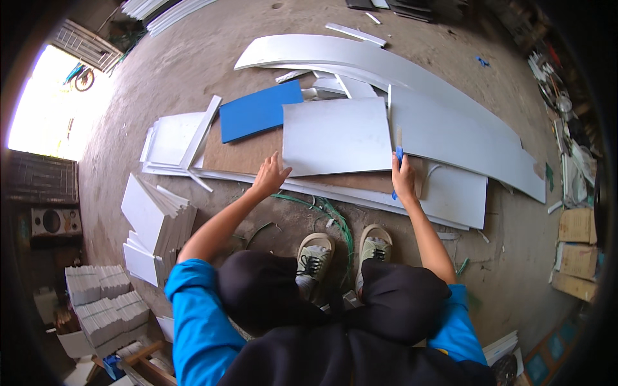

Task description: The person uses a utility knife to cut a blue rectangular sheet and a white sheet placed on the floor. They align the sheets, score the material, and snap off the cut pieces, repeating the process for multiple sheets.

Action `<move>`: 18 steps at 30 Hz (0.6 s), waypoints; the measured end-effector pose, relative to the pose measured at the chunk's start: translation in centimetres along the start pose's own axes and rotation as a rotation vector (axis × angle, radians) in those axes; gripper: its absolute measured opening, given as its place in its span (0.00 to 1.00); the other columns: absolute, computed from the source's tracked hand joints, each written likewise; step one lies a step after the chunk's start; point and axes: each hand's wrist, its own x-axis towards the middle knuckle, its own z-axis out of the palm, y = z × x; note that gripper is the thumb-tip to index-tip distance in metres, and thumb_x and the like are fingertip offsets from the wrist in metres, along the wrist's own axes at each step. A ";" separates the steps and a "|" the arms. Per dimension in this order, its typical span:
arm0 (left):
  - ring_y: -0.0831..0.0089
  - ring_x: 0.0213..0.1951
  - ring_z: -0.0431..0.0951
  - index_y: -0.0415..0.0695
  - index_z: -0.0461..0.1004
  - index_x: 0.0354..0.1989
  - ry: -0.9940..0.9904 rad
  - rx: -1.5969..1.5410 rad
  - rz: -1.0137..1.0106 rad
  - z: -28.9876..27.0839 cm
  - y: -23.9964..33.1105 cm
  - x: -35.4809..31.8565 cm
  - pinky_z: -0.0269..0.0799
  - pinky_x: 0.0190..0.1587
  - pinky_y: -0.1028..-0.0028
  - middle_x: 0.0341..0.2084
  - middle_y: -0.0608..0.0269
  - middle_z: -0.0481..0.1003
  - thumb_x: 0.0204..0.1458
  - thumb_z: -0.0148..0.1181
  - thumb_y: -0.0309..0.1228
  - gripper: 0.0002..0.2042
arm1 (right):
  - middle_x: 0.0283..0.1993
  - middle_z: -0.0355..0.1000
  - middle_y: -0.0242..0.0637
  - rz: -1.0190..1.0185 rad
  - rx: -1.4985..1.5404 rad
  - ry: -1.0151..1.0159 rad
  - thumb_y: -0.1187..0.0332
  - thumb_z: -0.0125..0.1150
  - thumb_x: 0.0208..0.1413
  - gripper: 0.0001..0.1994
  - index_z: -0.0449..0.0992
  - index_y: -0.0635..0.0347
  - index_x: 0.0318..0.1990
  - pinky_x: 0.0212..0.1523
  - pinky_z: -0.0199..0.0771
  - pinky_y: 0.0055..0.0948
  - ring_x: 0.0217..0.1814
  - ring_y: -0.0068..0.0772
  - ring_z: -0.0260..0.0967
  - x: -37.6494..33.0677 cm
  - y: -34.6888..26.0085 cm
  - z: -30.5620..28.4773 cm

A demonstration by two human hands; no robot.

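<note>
Dark clothing [322, 357] overhangs a grey-brown floor [187, 74] bearing white panels [338, 135].

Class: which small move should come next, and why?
Perhaps lay the left hand flat on the middle white board to steady it: the hand is open by the board's lower left corner, while the right hand grips a blue tool beside its right edge.

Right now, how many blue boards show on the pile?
1: the blue board, beyond the left hand, left of the central white board. Others may be hidden underneath.
</note>
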 end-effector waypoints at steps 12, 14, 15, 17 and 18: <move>0.51 0.48 0.61 0.32 0.56 0.50 0.684 -0.716 -0.386 0.8 -5.2 5.2 0.58 0.52 0.63 0.45 0.40 0.60 0.46 0.58 0.34 0.27 | 0.32 0.69 0.58 0.041 -0.381 -0.093 0.58 0.43 0.58 0.18 0.65 0.69 0.37 0.36 0.63 0.48 0.36 0.59 0.66 -0.4 0.8 1.8; 0.49 0.50 0.60 0.29 0.56 0.48 0.875 -0.747 -0.550 -1.0 -8.0 6.7 0.56 0.53 0.61 0.46 0.38 0.59 0.44 0.60 0.35 0.28 | 0.32 0.69 0.56 0.037 -0.343 -0.101 0.57 0.43 0.58 0.18 0.66 0.69 0.38 0.36 0.63 0.46 0.36 0.58 0.66 -0.6 -0.4 2.8; 0.48 0.50 0.60 0.29 0.56 0.48 0.908 -0.785 -0.646 -1.8 -8.6 7.7 0.56 0.53 0.61 0.46 0.38 0.59 0.43 0.60 0.36 0.29 | 0.32 0.69 0.56 0.024 -0.338 -0.071 0.57 0.44 0.58 0.18 0.67 0.68 0.38 0.36 0.63 0.45 0.37 0.57 0.67 -0.7 -0.3 2.9; 0.47 0.50 0.60 0.29 0.55 0.49 0.930 -0.893 -0.807 -2.3 -8.9 9.4 0.57 0.54 0.60 0.46 0.37 0.59 0.42 0.61 0.37 0.31 | 0.34 0.70 0.53 0.036 -0.345 -0.036 0.57 0.43 0.58 0.18 0.68 0.66 0.40 0.38 0.64 0.42 0.39 0.53 0.68 -0.8 0.7 2.3; 0.47 0.51 0.60 0.29 0.55 0.49 0.925 -0.960 -0.873 -2.3 -8.7 10.3 0.57 0.54 0.60 0.47 0.37 0.59 0.41 0.62 0.37 0.32 | 0.35 0.70 0.53 0.030 -0.359 -0.033 0.57 0.43 0.58 0.18 0.68 0.67 0.40 0.38 0.64 0.41 0.39 0.52 0.68 -0.8 1.1 1.9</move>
